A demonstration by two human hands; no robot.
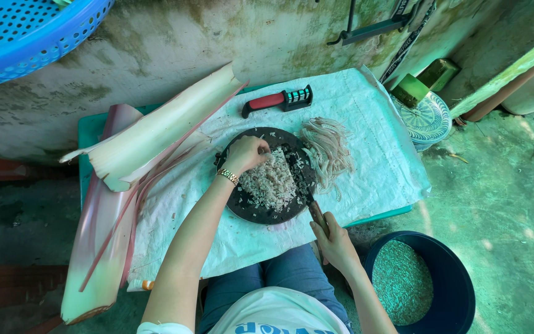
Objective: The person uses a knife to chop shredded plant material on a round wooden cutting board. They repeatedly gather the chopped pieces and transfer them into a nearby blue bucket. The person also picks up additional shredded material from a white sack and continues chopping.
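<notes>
Landmark: the round dark board, on a white sack-cloth over the low surface.
Left hand: fingers curled down, pressing on the heap of chopped bits at the board's far-left part; it grips nothing firmly, only gathers and steadies the pile.
Right hand: closed around the handle of the knife, just off the board's near-right edge; the blade lies over the right side of the board, tip towards the pile.
Strands: a pale uncut bunch right of the board, partly lapping onto its rim.
Sheaths: long pale and pink stalk layers left of the board, one reaching down past the surface.
Sharpener: red and black, beyond the board, well apart from both hands.
Bucket: dark blue, on the floor near-right of the board, holding fine green-grey chopped matter.
Step in hand: it looks like fine chopping, with the pile being bunched under the blade.
Next move calls for: left fingertips tucked clear of the edge, the pile held compact, the blade coming down close beside the knuckles.
</notes>
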